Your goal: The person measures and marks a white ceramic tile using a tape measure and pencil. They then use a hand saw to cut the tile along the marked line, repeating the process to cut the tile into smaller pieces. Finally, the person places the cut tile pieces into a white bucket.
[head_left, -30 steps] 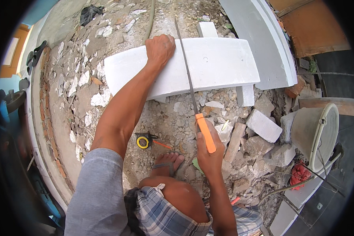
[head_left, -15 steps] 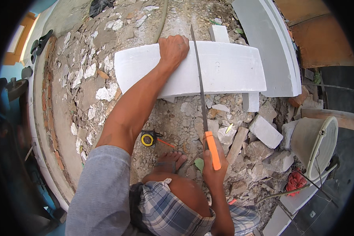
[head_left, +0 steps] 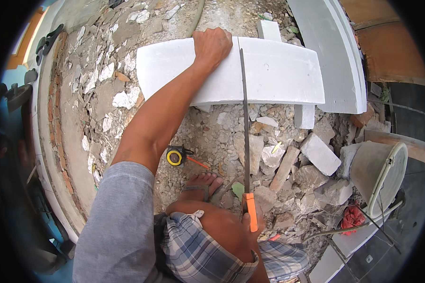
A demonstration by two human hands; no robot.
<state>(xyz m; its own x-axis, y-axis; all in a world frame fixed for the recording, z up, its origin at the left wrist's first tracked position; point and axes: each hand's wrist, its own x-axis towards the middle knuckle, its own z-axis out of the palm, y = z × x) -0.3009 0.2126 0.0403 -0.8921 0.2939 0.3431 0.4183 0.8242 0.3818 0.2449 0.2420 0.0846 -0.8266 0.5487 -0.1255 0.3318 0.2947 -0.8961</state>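
Observation:
A wide white block (head_left: 283,70) lies across two smaller white blocks (head_left: 304,116). My left hand (head_left: 213,47) presses on its far edge, fingers curled over it, just left of a thin straight cut line. My right hand (head_left: 251,226), partly hidden by the saw handle and my knee, grips the orange handle (head_left: 250,210) of a long saw. The dark blade (head_left: 245,132) lies along the cut, its tip short of the block's far edge. A black and yellow tape measure (head_left: 175,155) and an orange pencil-like stick (head_left: 196,162) lie on the rubble near my foot.
Large white panels (head_left: 333,61) stand at the right beside brown boards (head_left: 385,56). A bucket (head_left: 378,177), red plastic (head_left: 352,218), metal rods and broken masonry (head_left: 311,174) are at the lower right. Broken chips cover the ground. Dark sandals (head_left: 47,45) sit along the left ledge.
The saw and my right hand have been drawn toward me, so the tip now sits within the block's width. A cut line shows beyond the tip. My left hand stays on the block.

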